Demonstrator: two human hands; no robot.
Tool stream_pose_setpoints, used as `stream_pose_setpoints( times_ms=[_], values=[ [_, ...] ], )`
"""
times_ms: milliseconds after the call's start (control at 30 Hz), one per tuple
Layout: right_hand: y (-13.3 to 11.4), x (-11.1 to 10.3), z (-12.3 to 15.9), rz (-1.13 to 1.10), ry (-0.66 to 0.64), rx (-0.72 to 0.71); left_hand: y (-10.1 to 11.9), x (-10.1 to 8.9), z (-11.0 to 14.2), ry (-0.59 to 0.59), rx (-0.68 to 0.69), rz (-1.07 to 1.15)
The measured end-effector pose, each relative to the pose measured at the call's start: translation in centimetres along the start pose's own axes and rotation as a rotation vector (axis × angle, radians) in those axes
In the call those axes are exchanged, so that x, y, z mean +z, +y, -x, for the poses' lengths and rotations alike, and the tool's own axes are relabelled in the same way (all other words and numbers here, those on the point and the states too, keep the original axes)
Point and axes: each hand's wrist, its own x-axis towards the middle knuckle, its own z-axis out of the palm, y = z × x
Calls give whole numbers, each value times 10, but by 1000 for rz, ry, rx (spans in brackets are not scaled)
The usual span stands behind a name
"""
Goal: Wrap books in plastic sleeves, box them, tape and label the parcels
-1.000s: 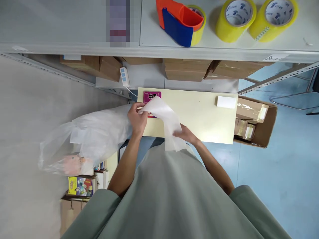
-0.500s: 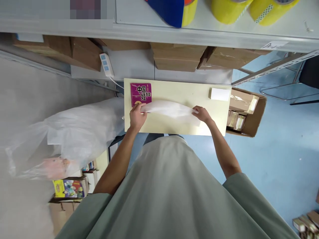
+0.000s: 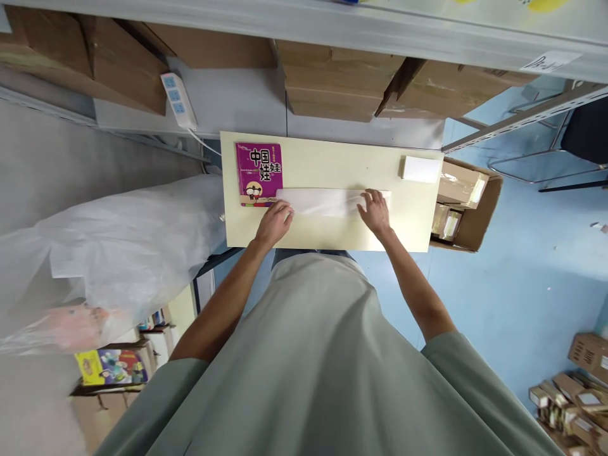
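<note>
Here, left hand (image 3: 275, 224) curls at nine o'clock on the white sheet (image 3: 323, 202), grip unclear; right hand (image 3: 375, 213) rests open at three. I judge it light, limp: pinch both ends.

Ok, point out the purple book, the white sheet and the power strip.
Purple book (image 3: 259, 172): head view, middle of its cover.
White sheet (image 3: 325, 202): head view, middle of its length.
Power strip (image 3: 178, 101): head view, socket face.
</note>
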Motion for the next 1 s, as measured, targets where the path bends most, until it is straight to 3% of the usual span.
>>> stream_pose_setpoints(
  times_ms=[200,367,533,700,833,1000],
  values=[
    [-46,36,5,-84,-191,-167,9,-4,0,9,10,42],
    [-72,48,-5,-19,-211,-123,10,-13,0,30,9,56],
    [-66,47,-14,-41,-220,-120,1,-15,2,48,-23,31],
    [-50,40,-6,-94,-132,-103,-1,-18,0,134,-49,14],
    [-57,32,6,-124,-54,-62,10,-27,-9,176,-16,43],
    [-73,20,0,-70,-83,-3,38,-44,-28,171,91,60]
  ],
)
